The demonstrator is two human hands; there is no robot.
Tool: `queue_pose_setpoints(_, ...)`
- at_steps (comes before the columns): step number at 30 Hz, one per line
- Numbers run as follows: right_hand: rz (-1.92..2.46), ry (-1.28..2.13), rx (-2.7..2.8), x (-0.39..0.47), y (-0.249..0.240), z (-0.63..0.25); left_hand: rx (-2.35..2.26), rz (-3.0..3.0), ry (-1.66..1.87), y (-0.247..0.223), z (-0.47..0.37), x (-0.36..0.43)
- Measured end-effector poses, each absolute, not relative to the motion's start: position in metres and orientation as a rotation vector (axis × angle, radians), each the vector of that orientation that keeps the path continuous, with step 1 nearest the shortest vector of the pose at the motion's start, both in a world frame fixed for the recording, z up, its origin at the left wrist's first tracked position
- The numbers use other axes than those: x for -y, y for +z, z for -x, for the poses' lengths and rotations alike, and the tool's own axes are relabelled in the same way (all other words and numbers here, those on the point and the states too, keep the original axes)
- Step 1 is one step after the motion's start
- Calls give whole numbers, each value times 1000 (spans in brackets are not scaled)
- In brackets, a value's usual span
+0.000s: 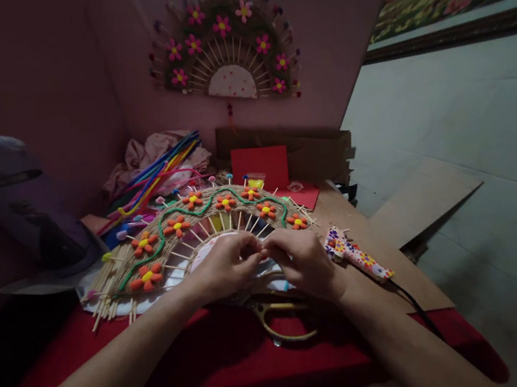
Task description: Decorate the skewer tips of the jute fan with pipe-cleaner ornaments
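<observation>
My left hand (228, 265) and my right hand (303, 259) meet fingertip to fingertip over the lower middle of a handmade fan. Both are closed in a pinch; whatever lies between the fingers is too small to make out. The fan (208, 206) is a half circle of sticks and twine, with orange flowers, a wavy green strip and coloured beads on its stick ends. Its pale centre is partly hidden by my left hand. Below my hands lie scissors (290, 331) with gold-coloured handles, their blades mostly covered.
A flower-patterned glue gun (359, 256) with a black cord rests on cardboard (399, 285) at the right. Behind the fan are red card (261, 165) and colourful pipe cleaners (159, 171). A similar fan with pink flowers (222, 26) hangs above. A purple container (24, 201) stands left.
</observation>
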State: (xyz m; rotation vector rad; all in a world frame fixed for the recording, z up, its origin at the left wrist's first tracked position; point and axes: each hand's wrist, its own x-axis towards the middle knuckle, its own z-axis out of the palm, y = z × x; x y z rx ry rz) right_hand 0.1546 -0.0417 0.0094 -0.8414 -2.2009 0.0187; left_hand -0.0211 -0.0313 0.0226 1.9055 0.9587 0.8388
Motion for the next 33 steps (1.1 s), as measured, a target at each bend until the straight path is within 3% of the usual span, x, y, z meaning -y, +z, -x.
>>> queue_pose_setpoints(3,899,485,1868,39,12,-154,-672,-1576,743,19,25,30)
queue_pose_setpoints(6,893,857,1649,37,11,-149,-574,-1410,865,15,22,29)
queue_pose_setpoints(12,838,1184,1560,41,5,-139,-735,-1392,1113,15,12,35)
queue_pose_setpoints(33,947,721,1910,35,4,-149,-994,-1742,1147,19,15,37)
